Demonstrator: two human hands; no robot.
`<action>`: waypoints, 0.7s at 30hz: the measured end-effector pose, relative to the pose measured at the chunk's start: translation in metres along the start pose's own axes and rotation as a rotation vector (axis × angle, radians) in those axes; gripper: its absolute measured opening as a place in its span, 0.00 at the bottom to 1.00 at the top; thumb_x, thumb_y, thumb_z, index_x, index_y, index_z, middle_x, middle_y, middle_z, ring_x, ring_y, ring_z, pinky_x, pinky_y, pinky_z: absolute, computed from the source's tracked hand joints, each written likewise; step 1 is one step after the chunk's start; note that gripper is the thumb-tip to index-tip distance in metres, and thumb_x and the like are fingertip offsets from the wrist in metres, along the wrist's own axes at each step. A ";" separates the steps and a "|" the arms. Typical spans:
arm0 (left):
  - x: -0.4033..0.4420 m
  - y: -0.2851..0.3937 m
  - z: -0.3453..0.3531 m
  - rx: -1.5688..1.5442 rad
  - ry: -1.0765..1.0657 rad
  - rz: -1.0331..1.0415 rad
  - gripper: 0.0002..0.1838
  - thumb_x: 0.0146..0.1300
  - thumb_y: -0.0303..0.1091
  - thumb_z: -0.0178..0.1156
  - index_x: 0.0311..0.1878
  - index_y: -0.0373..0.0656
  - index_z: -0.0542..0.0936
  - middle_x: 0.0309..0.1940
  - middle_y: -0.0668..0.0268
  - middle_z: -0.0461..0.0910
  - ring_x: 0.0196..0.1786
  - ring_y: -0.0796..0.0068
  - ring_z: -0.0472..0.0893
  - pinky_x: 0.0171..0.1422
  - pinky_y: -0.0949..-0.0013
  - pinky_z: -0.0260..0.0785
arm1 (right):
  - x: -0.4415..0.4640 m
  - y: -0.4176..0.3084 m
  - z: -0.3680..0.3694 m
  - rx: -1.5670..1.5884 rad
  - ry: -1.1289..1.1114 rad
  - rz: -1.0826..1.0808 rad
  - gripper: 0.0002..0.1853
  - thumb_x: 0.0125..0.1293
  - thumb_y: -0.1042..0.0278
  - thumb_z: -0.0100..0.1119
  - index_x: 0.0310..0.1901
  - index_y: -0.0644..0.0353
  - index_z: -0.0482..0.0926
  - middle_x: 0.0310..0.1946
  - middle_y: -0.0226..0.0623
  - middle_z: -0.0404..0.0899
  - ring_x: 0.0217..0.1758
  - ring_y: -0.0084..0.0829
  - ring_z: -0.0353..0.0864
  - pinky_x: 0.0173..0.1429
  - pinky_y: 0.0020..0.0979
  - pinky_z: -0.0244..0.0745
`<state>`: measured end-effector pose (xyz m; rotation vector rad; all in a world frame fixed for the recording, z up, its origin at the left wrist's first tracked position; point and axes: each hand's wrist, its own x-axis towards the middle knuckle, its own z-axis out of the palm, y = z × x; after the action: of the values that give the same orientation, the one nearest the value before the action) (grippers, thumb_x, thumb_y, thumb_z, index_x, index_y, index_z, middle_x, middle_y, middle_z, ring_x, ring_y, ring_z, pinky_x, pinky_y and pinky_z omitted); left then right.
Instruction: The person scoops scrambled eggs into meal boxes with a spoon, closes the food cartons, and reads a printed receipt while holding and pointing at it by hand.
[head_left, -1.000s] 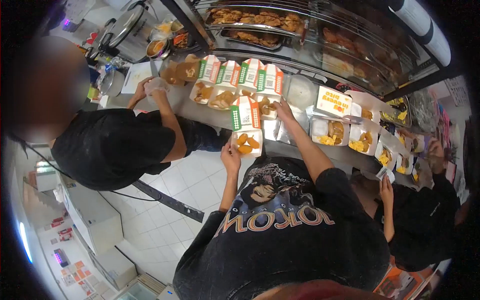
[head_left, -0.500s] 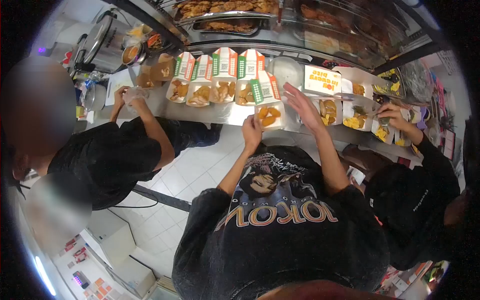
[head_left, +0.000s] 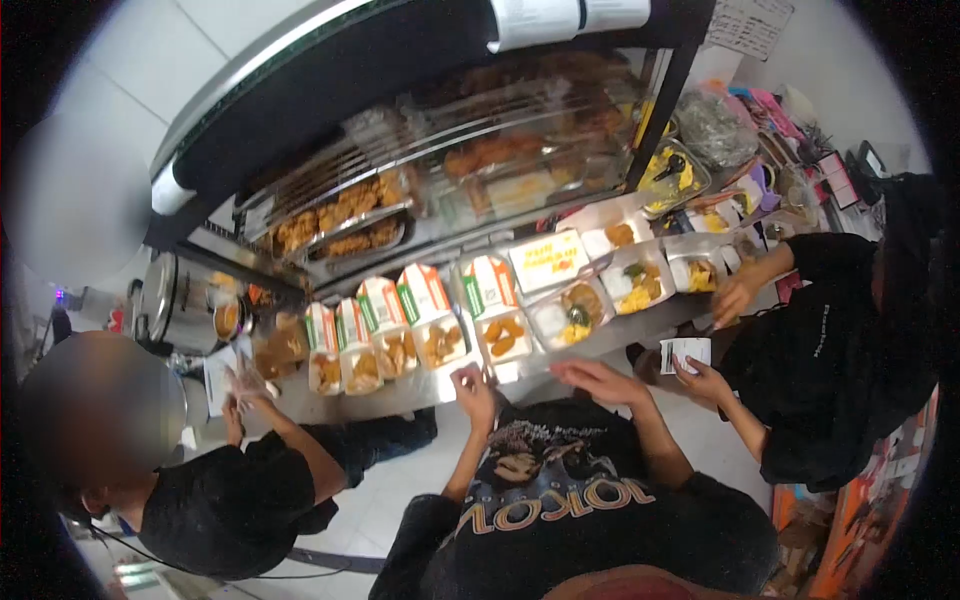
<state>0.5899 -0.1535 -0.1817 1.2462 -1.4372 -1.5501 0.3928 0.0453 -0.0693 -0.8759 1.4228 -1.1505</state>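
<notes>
Below the row of boxes, my left hand (head_left: 475, 392) is at the counter's front edge with nothing visible in it, its fingers loosely bent and apart. Just above it, an open takeaway box of golden nuggets (head_left: 504, 337) stands on the counter, its printed lid (head_left: 489, 285) raised. My right hand (head_left: 598, 382) hovers in front of the counter, fingers stretched out and holding nothing. It is nearest to a meal box (head_left: 568, 314) with rice, yellow pieces and fried food. Left of the nuggets stands a box of fried pieces (head_left: 441, 342), with several similar boxes beyond.
A glass warmer (head_left: 530, 140) with trays of fried chicken (head_left: 345, 207) rises behind the metal counter (head_left: 425, 388). At left, a co-worker (head_left: 240, 480) has hands near a brown box. Another co-worker (head_left: 825, 360) at right holds a white slip (head_left: 686, 354).
My left hand has let go of the nugget box, which now stands in the row. My right hand has lowered toward the counter's front edge. The view has tilted up toward the warmer.
</notes>
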 end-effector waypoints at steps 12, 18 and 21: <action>-0.089 -0.092 -0.137 -0.039 -0.107 -0.243 0.17 0.73 0.37 0.58 0.55 0.33 0.76 0.47 0.55 0.82 0.49 0.68 0.84 0.50 0.67 0.79 | -0.053 0.088 -0.034 0.037 -0.109 0.240 0.26 0.80 0.50 0.44 0.69 0.59 0.70 0.63 0.40 0.75 0.67 0.32 0.73 0.72 0.34 0.66; -0.136 0.187 0.074 0.654 -0.651 0.683 0.29 0.68 0.38 0.53 0.72 0.41 0.67 0.74 0.50 0.63 0.78 0.46 0.58 0.80 0.43 0.45 | 0.024 0.054 0.061 1.025 -0.346 0.060 0.39 0.75 0.36 0.43 0.77 0.54 0.54 0.72 0.49 0.64 0.73 0.41 0.67 0.76 0.42 0.62; -0.132 0.159 0.086 0.820 -0.516 0.732 0.33 0.66 0.45 0.55 0.73 0.42 0.66 0.74 0.52 0.63 0.79 0.45 0.55 0.79 0.35 0.38 | 0.003 0.012 0.069 1.406 -0.640 -0.001 0.44 0.72 0.31 0.41 0.78 0.56 0.50 0.74 0.52 0.59 0.75 0.42 0.63 0.77 0.46 0.61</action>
<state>0.5305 -0.0282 -0.0059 0.5381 -2.6464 -0.7876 0.4614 0.0329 -0.0803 -0.1441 -0.0699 -1.3327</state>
